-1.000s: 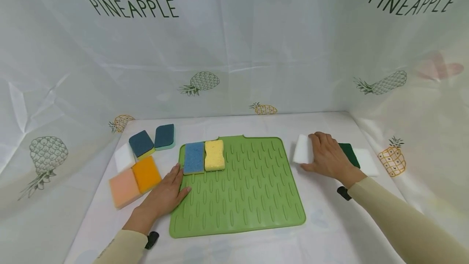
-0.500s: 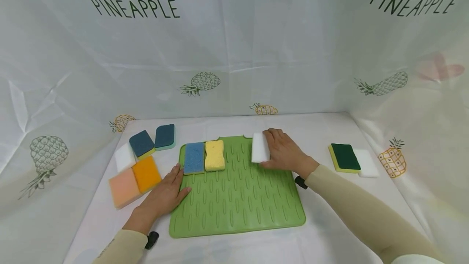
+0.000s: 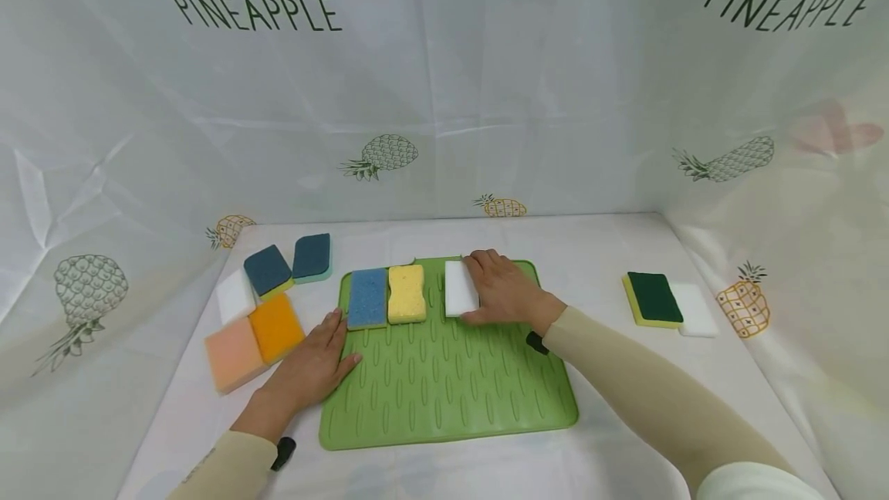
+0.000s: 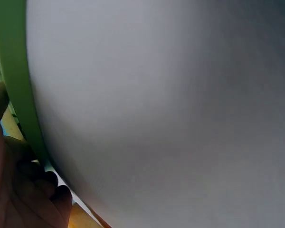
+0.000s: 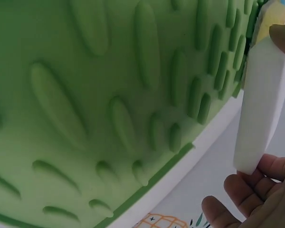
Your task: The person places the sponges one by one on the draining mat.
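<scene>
My right hand [image 3: 507, 293] grips a white sponge [image 3: 460, 289] between thumb and fingers, over the back part of the green ridged mat [image 3: 451, 384]. In the right wrist view the white sponge [image 5: 262, 104] stands between the thumb above and the fingers below. Just left of it on the mat lie a yellow sponge [image 3: 406, 295] with pinched-in sides and a blue sponge [image 3: 367, 298]. At the mat's left edge my left hand [image 3: 311, 363] rests with straight fingers. The left wrist view shows that hand [image 4: 28, 194] dark beside the mat's green rim [image 4: 16, 71].
Left of the mat lie an orange sponge [image 3: 276, 328], a peach sponge [image 3: 234, 355], a white sponge [image 3: 236, 298] and two dark blue-topped sponges [image 3: 268, 270]. To the right, a green-and-yellow sponge [image 3: 654, 299] sits beside another white sponge [image 3: 694, 310]. A pineapple-print cloth [image 3: 542, 83] hangs behind.
The right hand has carried the white sponge leftward from right of the mat, over the mat, to beside the yellow sponge. The left hand has stayed in place.
</scene>
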Action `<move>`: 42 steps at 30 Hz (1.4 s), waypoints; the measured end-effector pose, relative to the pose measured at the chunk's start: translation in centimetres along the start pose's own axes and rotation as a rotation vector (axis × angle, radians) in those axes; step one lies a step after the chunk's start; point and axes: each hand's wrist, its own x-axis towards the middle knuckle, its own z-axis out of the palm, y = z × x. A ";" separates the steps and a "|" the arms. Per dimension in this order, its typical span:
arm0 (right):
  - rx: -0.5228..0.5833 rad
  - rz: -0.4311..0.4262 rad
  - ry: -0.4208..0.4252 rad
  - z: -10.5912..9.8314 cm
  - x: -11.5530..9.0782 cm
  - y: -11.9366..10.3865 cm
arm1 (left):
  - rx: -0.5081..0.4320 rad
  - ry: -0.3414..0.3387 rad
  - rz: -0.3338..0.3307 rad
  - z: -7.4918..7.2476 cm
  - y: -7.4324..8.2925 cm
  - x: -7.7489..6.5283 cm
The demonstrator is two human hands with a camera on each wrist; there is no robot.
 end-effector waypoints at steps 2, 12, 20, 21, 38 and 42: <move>0.005 0.001 -0.018 0.1 0.3 -0.2 | 0.005 -0.004 0.000 0.0 0.0 0.0; 0.017 -0.003 -0.047 0.7 1.7 -0.7 | 0.008 -0.002 0.007 0.0 -0.2 0.0; 0.034 0.018 -0.104 1.2 2.5 -1.0 | -0.009 0.001 0.007 -0.1 -0.2 0.0; 0.037 0.020 -0.116 1.2 2.6 -1.0 | -0.010 0.002 0.007 -0.1 -0.2 0.0; 0.035 0.045 -0.165 2.3 3.3 -1.5 | -0.030 -0.006 -0.002 -0.1 0.0 -0.1; 0.036 0.045 -0.168 2.6 3.4 -1.4 | -0.034 -0.010 -0.006 -0.2 0.0 -0.1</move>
